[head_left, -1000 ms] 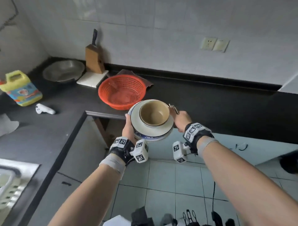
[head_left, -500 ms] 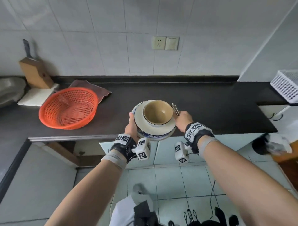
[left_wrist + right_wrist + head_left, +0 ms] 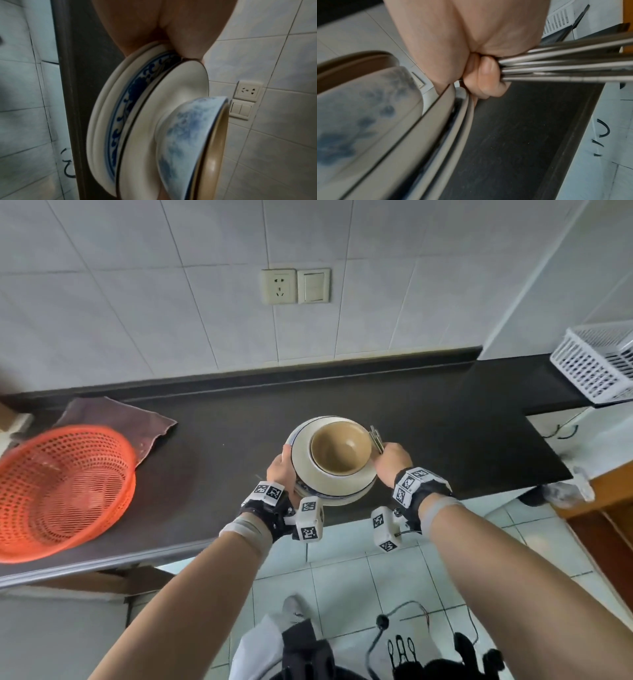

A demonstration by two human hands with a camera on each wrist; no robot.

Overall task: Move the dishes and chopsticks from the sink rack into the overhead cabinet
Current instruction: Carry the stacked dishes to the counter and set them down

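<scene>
Kitchen corner: white tiled wall carrying a socket and a switch, above a dark surface that runs left to right. On the surface, left, an orange mesh basket with a brown cloth behind it; far right, a white slatted crate.

Stack of dishes is held in the air over the front edge of the surface, between both hands. Looks: cream plates, at least one with a blue-and-white patterned band on its rim, thin dark edge line on the plate above it. On top sits a bowl, tan inside, pale outside with smudged blue decoration. Stack is roughly level, bowl mouth facing up.

Left hand grips the left rim of the stack, thumb on top, fingers underneath.

Right hand is clenched around a bundle of metal chopsticks and lies against the right rim of the stack. Whether its fingers also support the plates from below: cannot tell. Chopsticks are silver, several rods bunched together. Long axis: in the head view short ends stick out of the fist toward the wall, just beside the bowl; the rest runs back under the hand.
</scene>
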